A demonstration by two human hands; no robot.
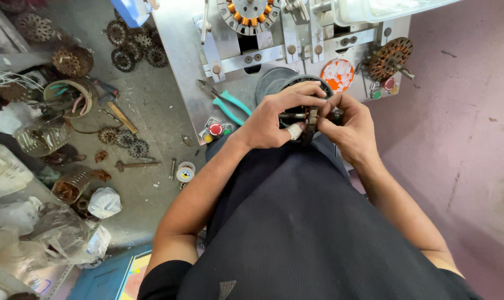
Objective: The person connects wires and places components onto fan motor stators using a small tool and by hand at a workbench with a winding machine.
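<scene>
My left hand (274, 119) and my right hand (349, 125) meet in front of my chest and both grip a small dark metal motor part (310, 119) with a thin shaft sticking out to the left. One finger of my left hand wears a white bandage (294, 131). Just beyond my hands stands a grey metal winding machine (188, 61), with a copper-wound stator (249, 14) mounted at its top. Most of the held part is hidden by my fingers.
Teal-handled pliers (230, 105) lie on the machine's base beside red and green buttons (215, 129). Rusty stator cores (132, 44), a hammer (136, 164), a tape roll (185, 171), jars and plastic bags (63, 233) litter the floor at left. A pink wall (463, 139) is at right.
</scene>
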